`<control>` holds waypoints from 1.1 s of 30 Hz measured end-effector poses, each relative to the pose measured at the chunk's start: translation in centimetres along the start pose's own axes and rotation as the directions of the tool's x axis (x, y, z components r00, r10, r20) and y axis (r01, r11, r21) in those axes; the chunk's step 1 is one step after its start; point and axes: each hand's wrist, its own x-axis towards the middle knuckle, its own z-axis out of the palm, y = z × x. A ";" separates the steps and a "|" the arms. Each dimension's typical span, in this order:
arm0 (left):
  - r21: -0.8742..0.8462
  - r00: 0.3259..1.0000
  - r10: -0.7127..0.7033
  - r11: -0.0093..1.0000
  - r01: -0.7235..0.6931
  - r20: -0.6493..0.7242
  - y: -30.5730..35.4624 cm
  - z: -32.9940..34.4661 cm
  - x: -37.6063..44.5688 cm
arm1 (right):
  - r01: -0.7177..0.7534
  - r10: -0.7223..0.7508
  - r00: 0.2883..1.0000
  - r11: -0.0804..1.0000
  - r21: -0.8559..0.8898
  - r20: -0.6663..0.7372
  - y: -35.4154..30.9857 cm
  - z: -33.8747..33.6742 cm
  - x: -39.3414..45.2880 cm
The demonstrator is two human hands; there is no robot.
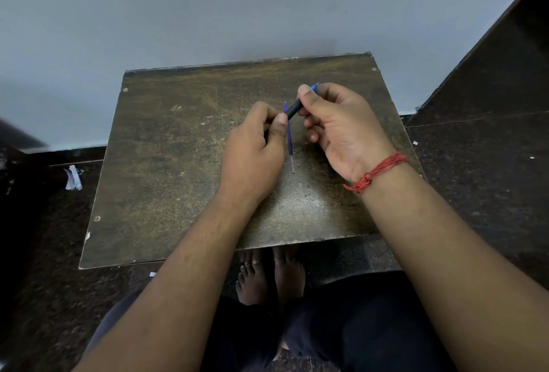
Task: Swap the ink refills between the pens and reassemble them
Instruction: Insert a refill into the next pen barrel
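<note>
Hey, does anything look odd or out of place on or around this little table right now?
Nothing alarming. A loose refill lies bare on the table, as the swap requires. Both hands hold a pen. Crumpled paper litters the floor left of the table.

I held a dark pen (298,105) with a blue tip between both my hands, tilted so its point rose toward the far right, above the table. A thin blue refill (289,140) lay flat on the table under it, pointing away from me, its near end clear. A dark sliver (331,175) by my right wrist was perhaps another pen part.
</note>
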 end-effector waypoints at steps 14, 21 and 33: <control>-0.079 0.998 -0.028 0.996 0.032 0.048 0.5 -0.4 0.3 | 0.122 -0.124 0.992 0.987 0.105 0.013 0.0 0.5 0.2; -0.327 0.979 -0.110 0.931 0.163 0.174 -0.1 -0.6 0.7 | 0.163 -0.171 0.983 0.980 0.116 0.067 0.1 0.3 0.4; -0.635 0.933 -0.141 0.699 0.330 0.330 0.4 -1.0 0.7 | 0.268 -0.278 0.947 0.960 0.085 0.159 0.0 0.0 0.6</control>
